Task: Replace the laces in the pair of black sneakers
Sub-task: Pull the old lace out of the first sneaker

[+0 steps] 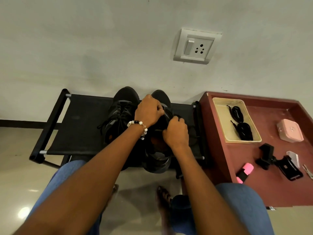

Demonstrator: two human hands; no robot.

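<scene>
Two black sneakers stand side by side on a black fabric rack. The left sneaker still carries its black lace, whose ends hang loose over its side. Both hands work on the right sneaker. My left hand, with a bead bracelet at the wrist, has its fingers curled at the shoe's tongue and eyelets. My right hand pinches a black lace at the shoe's upper part. Two coiled black laces lie in a beige tray to the right.
A dark red table stands right of the rack, holding the tray, a pink case, a black phone clamp, a pink highlighter and keys. A wall socket is above. My knees and feet are below.
</scene>
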